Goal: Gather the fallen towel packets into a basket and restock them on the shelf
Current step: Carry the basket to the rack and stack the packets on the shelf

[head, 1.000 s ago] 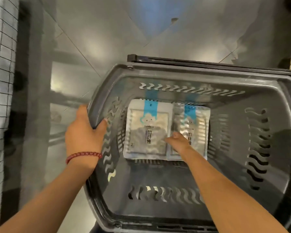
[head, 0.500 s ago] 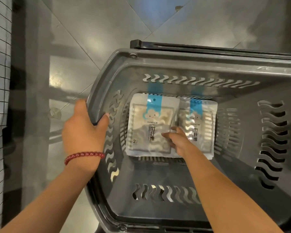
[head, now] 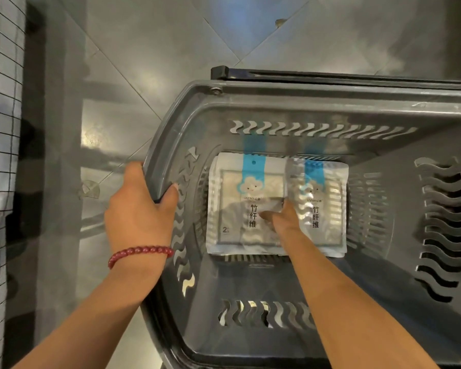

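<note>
Dark grey basket [head: 290, 102] with wavy slots, white packets [head: 240, 209] with blue strips, red bead bracelet [head: 140, 253]

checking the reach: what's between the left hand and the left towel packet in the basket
Only the basket's left wall, pierced by wavy slots. The left hand grips its rim; the left packet lies just inside, on the bottom. Head view.

Right hand [head: 282, 219] advances from the packets' seam; its fingers now lie beneath the right towel packet [head: 325, 203], which overlaps the left packet [head: 234, 206]

Left hand [head: 139, 211] grips basket [head: 330, 94] rim — right hand [head: 285, 219] pinches towel packets [head: 232, 198] inside
</note>
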Action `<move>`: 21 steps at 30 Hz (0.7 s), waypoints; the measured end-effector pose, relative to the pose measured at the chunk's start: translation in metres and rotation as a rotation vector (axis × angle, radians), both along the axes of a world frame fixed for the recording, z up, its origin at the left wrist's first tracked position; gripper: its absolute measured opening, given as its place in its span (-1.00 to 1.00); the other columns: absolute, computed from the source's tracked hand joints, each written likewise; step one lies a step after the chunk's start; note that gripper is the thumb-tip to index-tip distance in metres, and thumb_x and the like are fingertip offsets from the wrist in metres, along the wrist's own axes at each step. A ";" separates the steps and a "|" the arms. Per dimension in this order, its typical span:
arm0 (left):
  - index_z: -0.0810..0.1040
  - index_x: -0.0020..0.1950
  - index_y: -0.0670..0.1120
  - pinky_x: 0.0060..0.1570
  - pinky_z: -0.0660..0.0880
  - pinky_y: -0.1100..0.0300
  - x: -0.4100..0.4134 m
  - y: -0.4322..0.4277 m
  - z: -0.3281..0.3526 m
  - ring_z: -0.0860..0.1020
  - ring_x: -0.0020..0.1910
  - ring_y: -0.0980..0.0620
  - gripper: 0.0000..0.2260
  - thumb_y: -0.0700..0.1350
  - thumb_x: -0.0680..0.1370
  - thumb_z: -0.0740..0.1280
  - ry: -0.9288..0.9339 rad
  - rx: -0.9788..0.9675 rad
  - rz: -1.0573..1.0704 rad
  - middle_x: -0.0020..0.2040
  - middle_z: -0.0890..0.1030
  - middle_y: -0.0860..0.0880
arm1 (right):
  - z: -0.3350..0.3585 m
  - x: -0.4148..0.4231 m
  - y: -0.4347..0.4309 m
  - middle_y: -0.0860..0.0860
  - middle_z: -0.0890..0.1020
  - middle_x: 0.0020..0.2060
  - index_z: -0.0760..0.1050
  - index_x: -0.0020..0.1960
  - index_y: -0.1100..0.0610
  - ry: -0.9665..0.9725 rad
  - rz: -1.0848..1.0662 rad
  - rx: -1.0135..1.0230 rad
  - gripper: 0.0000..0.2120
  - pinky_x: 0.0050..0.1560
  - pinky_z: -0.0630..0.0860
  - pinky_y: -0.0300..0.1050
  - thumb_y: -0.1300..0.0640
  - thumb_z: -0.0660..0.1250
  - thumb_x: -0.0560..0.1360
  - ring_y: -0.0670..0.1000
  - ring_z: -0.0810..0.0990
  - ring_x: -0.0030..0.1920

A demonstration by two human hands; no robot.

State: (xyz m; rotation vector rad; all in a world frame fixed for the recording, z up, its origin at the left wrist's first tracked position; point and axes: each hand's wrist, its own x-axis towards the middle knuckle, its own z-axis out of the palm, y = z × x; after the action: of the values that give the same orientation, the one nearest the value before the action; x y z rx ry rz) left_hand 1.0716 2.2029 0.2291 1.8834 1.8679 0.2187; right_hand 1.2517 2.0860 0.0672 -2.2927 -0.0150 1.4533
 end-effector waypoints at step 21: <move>0.30 0.45 -0.01 0.23 0.44 0.09 0.029 -0.038 0.035 0.51 0.18 0.12 -0.05 0.38 0.15 0.37 -0.244 -0.659 -0.088 0.24 0.52 0.11 | 0.121 0.026 -0.047 0.14 0.68 0.01 0.53 0.16 0.22 0.427 -0.489 0.622 -0.66 -0.09 0.61 -0.05 0.34 0.34 0.39 0.12 0.66 0.01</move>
State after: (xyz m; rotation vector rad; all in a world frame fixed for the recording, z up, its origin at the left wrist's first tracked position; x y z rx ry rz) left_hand 1.1004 2.1652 0.2636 1.4036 1.4499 -0.1742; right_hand 1.2778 2.0386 0.1880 -1.3490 0.1805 1.3879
